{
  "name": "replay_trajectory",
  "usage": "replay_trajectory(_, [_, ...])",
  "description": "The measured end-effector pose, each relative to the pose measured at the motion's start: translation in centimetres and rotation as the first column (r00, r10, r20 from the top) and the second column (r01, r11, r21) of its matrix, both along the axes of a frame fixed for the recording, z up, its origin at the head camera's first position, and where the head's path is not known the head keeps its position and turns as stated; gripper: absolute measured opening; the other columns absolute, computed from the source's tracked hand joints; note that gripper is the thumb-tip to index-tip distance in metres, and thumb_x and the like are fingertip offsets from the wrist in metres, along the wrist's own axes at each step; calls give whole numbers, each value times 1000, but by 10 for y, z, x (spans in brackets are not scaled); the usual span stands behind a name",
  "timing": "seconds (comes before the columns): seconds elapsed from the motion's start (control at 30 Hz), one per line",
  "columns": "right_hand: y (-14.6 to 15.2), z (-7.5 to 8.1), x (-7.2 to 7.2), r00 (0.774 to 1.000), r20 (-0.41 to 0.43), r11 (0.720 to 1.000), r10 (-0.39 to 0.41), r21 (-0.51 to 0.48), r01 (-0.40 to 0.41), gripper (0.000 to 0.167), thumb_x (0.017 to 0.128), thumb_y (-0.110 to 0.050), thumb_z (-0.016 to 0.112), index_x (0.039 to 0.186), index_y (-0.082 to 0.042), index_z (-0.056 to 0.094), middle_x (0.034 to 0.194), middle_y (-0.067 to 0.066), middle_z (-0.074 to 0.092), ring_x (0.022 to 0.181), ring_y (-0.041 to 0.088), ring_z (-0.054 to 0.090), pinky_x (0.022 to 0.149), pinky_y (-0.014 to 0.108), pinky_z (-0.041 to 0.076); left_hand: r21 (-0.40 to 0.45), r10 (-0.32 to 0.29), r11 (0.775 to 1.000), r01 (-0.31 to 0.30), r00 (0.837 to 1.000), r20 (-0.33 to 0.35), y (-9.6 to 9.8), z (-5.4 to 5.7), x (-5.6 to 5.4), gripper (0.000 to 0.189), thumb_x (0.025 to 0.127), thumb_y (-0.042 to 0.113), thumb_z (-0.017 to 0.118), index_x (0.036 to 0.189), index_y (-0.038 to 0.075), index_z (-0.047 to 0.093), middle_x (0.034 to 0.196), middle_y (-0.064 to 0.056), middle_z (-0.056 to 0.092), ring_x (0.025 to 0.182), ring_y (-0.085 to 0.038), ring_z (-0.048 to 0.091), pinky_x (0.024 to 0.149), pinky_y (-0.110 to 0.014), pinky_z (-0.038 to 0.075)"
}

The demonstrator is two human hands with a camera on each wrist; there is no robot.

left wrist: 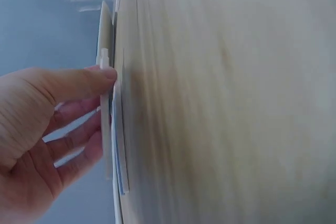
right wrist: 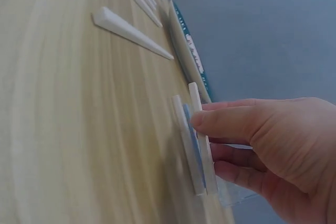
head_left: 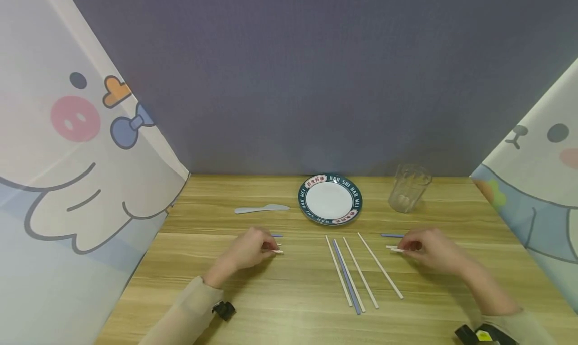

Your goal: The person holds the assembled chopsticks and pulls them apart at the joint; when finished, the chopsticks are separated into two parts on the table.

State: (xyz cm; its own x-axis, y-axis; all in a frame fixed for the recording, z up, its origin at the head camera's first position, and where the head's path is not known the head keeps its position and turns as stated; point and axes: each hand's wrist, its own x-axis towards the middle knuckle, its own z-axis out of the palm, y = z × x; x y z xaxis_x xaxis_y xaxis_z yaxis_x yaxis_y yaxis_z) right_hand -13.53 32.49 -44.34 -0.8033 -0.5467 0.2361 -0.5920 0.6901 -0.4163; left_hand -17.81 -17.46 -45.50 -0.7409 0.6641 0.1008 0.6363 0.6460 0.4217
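Plainly, the left hand (head_left: 252, 248) pinched one slim white stick (left wrist: 107, 145) and the right hand (head_left: 429, 248) another white stick (right wrist: 208, 166), thumbs against fingers, both low over the middle depth of the wooden table (head_left: 289, 315). The sticks seemed light, stiff and slightly slippery, perhaps snappable, best taken near mid-length. A blue stick (head_left: 392, 234) lay just beyond the right hand; between the hands, five sticks (head_left: 361, 272) fanned out, with more bare wood on the left hand's side. Toward the back edge sat a knife (head_left: 262, 209), a plate (head_left: 329, 200) and a clear tumbler (head_left: 408, 189), so movement looked freer toward the near edge.
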Motion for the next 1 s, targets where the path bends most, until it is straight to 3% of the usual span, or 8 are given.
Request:
replay_trajectory(0.23, [-2,-6,-4,999,47,999,-2,37,0,21,82,-3,87,92,-20,78,86,-16,70,77,-8,59,62,22,55,-6,45,999,-45,998,34,2,-4,-2,8,89,6,84,93,12,83,92,1,78,85,-10,73,78,-21,62])
replay_trajectory(0.4, [-3,-8,-6,993,115,998,-22,54,16,18,85,-6,86,92,-21,78,86,-17,70,76,-8,57,62,21,53,-4,56,998,-56,998,16,1,-6,-5,7,89,5,84,92,11,82,92,0,78,84,-10,73,75,-21,61])
replay_trajectory(0.57, [-4,-7,-6,991,126,998,-39,60,31,19,86,-7,86,91,-22,76,85,-18,68,75,-7,57,62,22,53,4,73,997,-73,997,18,2,-5,-6,9,89,2,84,92,10,82,92,-1,77,84,-12,72,75,-22,62])
replay_trajectory(0.77, [-15,1,-2,995,88,997,-49,64,44,17,88,-8,84,90,-22,74,81,-20,64,73,-9,54,60,21,51,-85,102,991,-106,994,-44,14,6,-6,11,87,13,88,96,13,82,96,0,77,88,-15,73,79,-29,63])
replay_trajectory(1.0, [-52,22,7,999,40,998,-22,61,20,12,91,-7,79,93,-17,75,77,-21,62,71,-10,52,59,19,50,-69,38,997,-43,997,-72,40,28,-8,16,87,11,87,102,9,82,98,-4,78,89,-19,73,79,-32,63])
